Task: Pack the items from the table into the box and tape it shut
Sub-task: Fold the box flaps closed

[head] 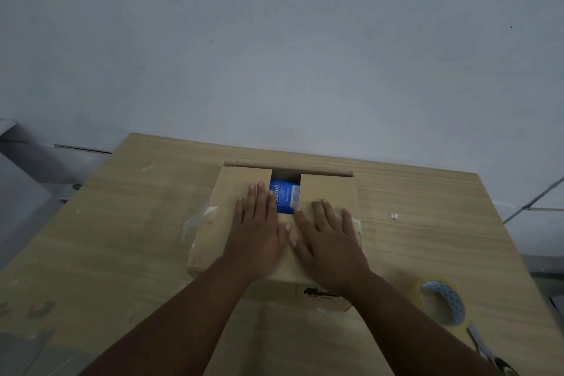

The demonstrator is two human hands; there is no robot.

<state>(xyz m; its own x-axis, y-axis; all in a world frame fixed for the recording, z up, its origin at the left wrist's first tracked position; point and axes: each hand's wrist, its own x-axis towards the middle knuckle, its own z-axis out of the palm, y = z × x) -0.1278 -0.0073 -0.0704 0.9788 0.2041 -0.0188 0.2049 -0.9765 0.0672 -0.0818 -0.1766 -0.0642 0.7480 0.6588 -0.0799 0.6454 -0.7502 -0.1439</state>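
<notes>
A brown cardboard box [329, 189] stands in the middle of the wooden table [122, 223]. Its two side flaps are folded inward, with a gap between them. Through that gap shows a blue packet with white lettering [282, 197] inside the box. My left hand [258, 229] lies flat with straight fingers on the left flap. On the right flap my right hand [331, 238] presses down the same way. The far flap stands up along the box's back edge. A roll of clear tape [442, 302] rests on the table to the right of the box, near my right forearm.
Scissors [488, 351] lie at the table's front right corner, partly cut off by the frame edge. A small white scrap [394, 216] sits right of the box. A plain wall rises directly behind the table's far edge.
</notes>
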